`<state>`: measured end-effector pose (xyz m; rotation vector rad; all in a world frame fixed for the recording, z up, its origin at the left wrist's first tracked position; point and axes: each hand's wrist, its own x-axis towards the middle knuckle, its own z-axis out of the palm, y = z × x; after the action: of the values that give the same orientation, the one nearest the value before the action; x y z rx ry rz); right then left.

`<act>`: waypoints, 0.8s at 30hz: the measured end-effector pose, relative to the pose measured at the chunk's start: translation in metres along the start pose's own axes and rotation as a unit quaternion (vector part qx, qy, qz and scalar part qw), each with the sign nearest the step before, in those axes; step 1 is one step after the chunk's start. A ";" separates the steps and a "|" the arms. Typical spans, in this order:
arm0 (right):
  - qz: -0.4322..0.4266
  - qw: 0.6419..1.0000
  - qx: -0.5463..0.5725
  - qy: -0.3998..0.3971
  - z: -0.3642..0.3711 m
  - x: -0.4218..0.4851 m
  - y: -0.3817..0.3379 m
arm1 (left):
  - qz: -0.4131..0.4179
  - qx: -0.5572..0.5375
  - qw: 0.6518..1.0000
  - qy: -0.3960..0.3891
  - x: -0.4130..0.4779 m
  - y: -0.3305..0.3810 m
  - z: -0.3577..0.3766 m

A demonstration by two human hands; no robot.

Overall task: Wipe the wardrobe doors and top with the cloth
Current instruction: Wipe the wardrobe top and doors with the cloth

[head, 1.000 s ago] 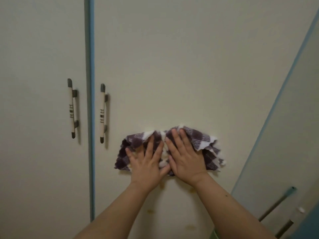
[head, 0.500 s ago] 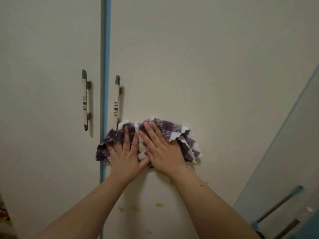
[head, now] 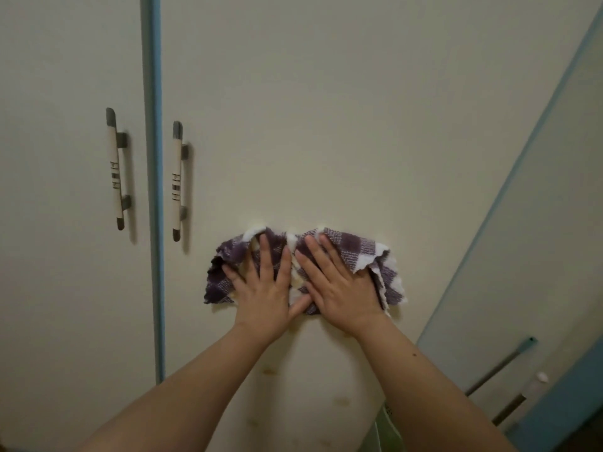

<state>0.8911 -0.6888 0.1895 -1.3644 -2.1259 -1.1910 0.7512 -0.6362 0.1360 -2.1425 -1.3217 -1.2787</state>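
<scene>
A purple-and-white checked cloth (head: 362, 252) is spread against the cream right wardrobe door (head: 326, 125), a little below handle height. My left hand (head: 264, 288) presses flat on its left half, fingers straight and spread. My right hand (head: 339, 285) presses flat on its right half, beside the left, thumbs nearly touching. The cloth bunches out past both hands at the sides. The left wardrobe door (head: 58, 223) meets the right one at a blue strip (head: 153, 190).
Two cream bar handles, the left handle (head: 115, 169) and the right handle (head: 177, 181), flank the blue strip left of the cloth. Yellowish spots (head: 270, 370) mark the door below my hands. A third door panel (head: 538, 223) stands angled at the right with metal rods (head: 499, 367) low down.
Both hands slid the cloth left to the blue strip by the handles, then back right to the middle of the right door.
</scene>
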 end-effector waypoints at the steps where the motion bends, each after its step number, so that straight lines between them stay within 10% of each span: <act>1: 0.005 1.000 0.006 -0.005 0.001 -0.012 0.006 | 0.009 0.005 1.000 -0.004 -0.002 0.010 0.003; 13: 0.057 0.997 -0.043 0.011 0.008 -0.148 0.059 | 0.124 0.064 0.985 -0.097 -0.044 0.120 0.032; 24: 0.045 0.999 0.003 0.010 0.036 -0.104 -0.001 | 0.094 0.070 0.974 -0.192 -0.073 0.045 0.008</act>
<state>0.9448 -0.7199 0.0990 -1.4237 -2.0310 -1.1564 0.7806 -0.6950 0.0802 -2.4230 -1.2613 -0.6999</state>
